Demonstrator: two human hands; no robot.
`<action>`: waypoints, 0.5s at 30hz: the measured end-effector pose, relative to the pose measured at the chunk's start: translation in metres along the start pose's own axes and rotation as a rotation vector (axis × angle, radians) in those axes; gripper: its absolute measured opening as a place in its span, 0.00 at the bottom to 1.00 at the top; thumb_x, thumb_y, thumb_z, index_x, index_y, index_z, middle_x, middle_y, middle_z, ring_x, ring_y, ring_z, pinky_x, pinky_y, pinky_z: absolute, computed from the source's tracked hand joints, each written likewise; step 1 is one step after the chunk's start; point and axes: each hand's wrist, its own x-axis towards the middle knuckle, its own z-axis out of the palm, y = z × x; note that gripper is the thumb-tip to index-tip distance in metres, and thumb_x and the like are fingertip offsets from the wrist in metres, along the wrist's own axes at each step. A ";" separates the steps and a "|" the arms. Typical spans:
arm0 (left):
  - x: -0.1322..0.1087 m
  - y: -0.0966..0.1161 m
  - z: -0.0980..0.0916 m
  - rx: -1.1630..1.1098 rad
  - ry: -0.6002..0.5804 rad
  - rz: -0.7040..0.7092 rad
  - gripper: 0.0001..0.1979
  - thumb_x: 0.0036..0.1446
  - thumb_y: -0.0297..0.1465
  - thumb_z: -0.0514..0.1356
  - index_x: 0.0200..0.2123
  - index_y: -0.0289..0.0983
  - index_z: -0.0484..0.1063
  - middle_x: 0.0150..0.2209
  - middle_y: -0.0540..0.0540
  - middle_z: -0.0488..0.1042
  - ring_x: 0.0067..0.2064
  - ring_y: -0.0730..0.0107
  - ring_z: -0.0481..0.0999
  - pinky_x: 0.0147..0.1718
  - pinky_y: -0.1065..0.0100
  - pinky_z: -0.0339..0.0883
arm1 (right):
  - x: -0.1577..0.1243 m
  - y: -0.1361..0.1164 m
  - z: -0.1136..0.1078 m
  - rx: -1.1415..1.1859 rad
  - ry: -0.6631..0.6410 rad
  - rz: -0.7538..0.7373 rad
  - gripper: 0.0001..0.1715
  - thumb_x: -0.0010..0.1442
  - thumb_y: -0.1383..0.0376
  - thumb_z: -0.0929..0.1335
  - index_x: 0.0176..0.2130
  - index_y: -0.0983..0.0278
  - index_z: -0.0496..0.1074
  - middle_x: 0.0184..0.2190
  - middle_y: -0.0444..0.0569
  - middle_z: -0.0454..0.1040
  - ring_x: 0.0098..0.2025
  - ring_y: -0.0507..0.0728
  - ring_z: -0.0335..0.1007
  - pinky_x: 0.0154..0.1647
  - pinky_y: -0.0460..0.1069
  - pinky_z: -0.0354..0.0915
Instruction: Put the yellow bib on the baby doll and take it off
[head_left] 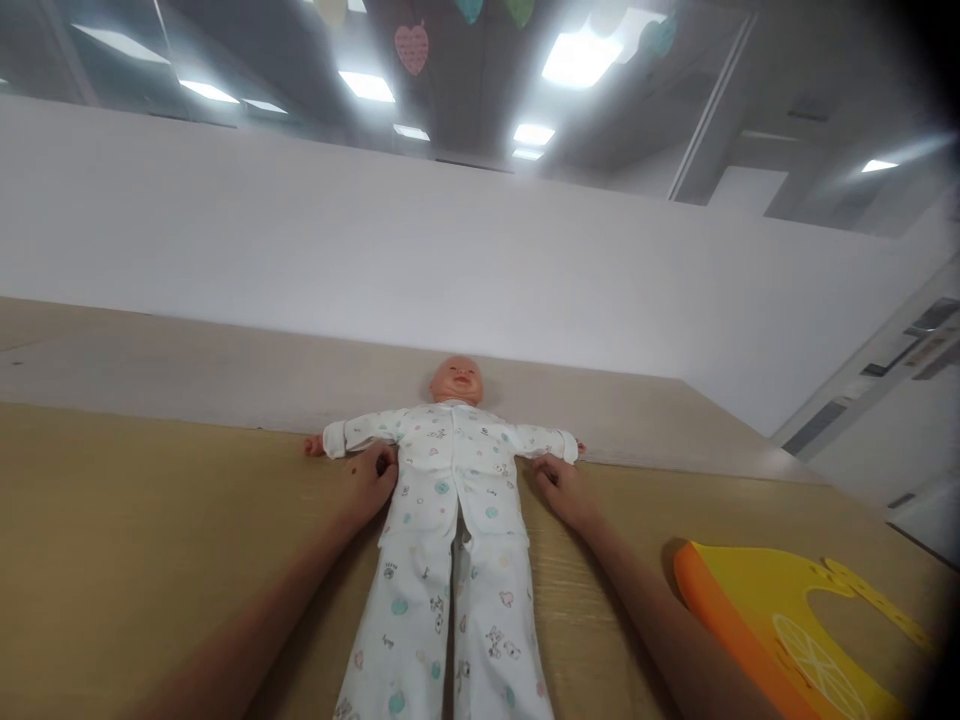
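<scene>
A baby doll (459, 385) lies on its back with its arms spread, head toward the wall. It wears a white printed shirt (427, 480) and matching white trousers (495, 620). The shirt front parts slightly near its hem. My left hand (373, 482) rests beside the doll, below its sleeve on the left, with curled fingers against the shirt's side. On the other side, my right hand (562, 487) lies just under the other sleeve, its fingers also bent inward. I see nothing held in either hand.
A yellow and orange silicone bib (750, 570) with a citrus-slice print lies at the right on the wooden table (187, 500). Behind the table stands a white wall (337, 240) with glass above it, bearing paper shapes such as a pink heart (412, 49).
</scene>
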 end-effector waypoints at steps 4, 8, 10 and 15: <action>0.001 -0.004 0.003 0.082 -0.105 0.026 0.04 0.54 0.27 0.51 0.28 0.40 0.61 0.31 0.49 0.72 0.36 0.65 0.71 0.38 0.65 0.61 | 0.001 0.003 0.002 -0.019 0.003 0.001 0.14 0.56 0.60 0.59 0.35 0.63 0.70 0.24 0.44 0.69 0.29 0.55 0.63 0.33 0.48 0.57; 0.004 -0.010 0.006 0.119 -0.131 0.029 0.05 0.56 0.26 0.50 0.30 0.40 0.63 0.35 0.48 0.75 0.39 0.64 0.73 0.41 0.65 0.62 | -0.001 0.003 0.002 -0.027 0.016 -0.011 0.14 0.55 0.61 0.59 0.35 0.63 0.70 0.25 0.45 0.69 0.29 0.55 0.64 0.33 0.48 0.58; 0.003 -0.012 0.007 0.149 -0.137 0.026 0.05 0.56 0.26 0.50 0.31 0.40 0.64 0.36 0.47 0.76 0.41 0.64 0.73 0.42 0.65 0.62 | -0.004 0.001 0.001 -0.047 0.020 -0.012 0.13 0.54 0.62 0.59 0.34 0.63 0.70 0.25 0.46 0.69 0.29 0.55 0.63 0.34 0.49 0.58; -0.003 -0.015 0.010 0.201 -0.111 0.021 0.08 0.58 0.28 0.50 0.36 0.39 0.68 0.40 0.45 0.77 0.44 0.60 0.74 0.45 0.62 0.62 | -0.016 -0.009 0.001 -0.036 -0.002 0.013 0.13 0.54 0.62 0.60 0.34 0.64 0.70 0.26 0.47 0.70 0.30 0.56 0.64 0.35 0.51 0.59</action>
